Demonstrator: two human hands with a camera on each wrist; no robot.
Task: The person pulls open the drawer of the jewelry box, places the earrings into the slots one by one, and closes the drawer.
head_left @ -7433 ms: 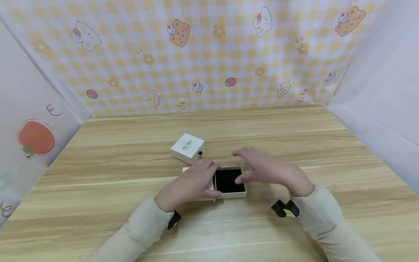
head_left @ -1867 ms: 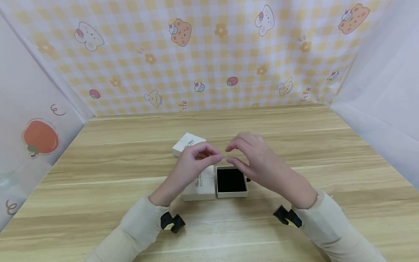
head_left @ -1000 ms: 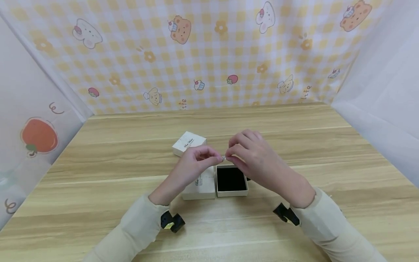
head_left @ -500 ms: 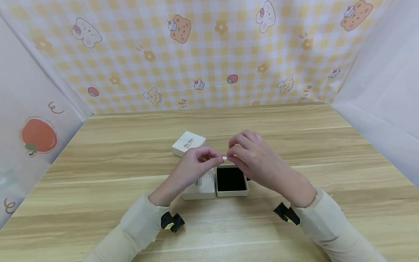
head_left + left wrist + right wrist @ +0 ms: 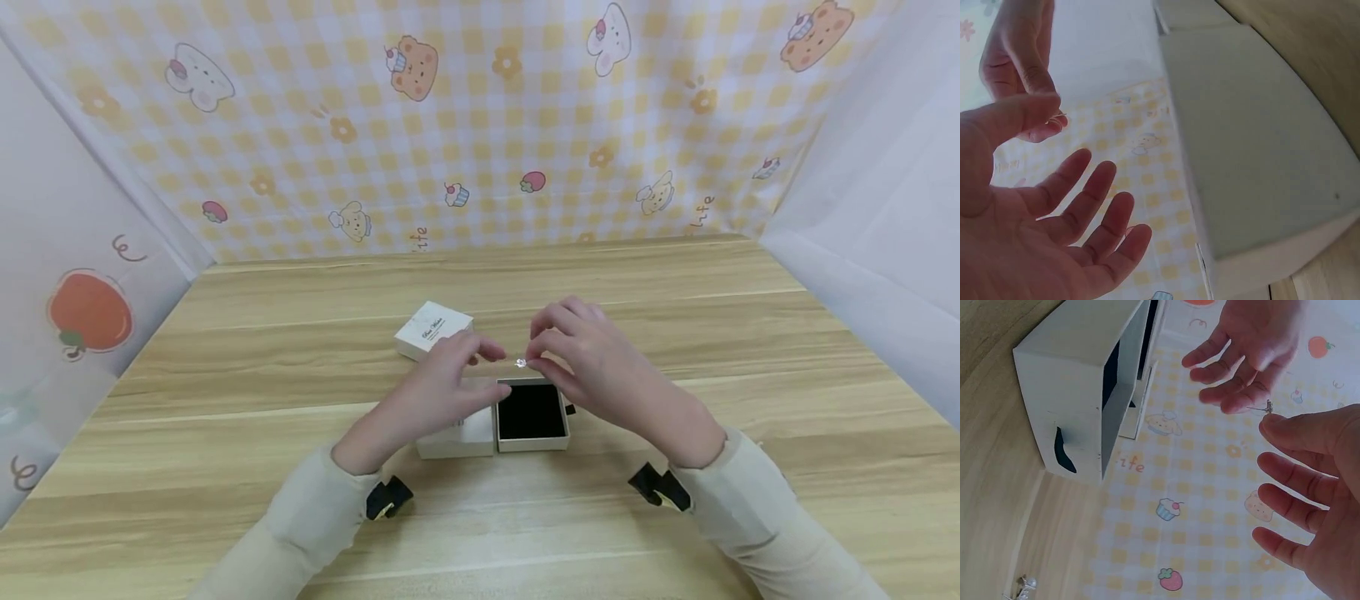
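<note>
My right hand (image 5: 592,358) pinches a small silvery earring (image 5: 1269,407) between thumb and index finger; its thin post sticks out toward the other hand. In the head view the earring hangs just above the far edge of an open box drawer (image 5: 532,445) lined in black. Beside it, my left hand (image 5: 435,392) has fingers and thumb spread apart and holds nothing. Its thumb tip overlaps the drawer's left edge in the head view. Below that hand lies a white box sleeve (image 5: 457,446), partly hidden and set against the drawer.
A second white box (image 5: 432,325) with dark lettering sits behind the left hand. A black pull tab (image 5: 571,409) juts from the drawer's right side. Another small shiny piece (image 5: 1022,587) lies on the wooden table. Patterned cloth (image 5: 480,125) hangs at the back.
The left hand has let go of the earring and spread its fingers, drawing slightly left. The right hand keeps the earring and has shifted a little right. Earlier, both hands were at the drawer.
</note>
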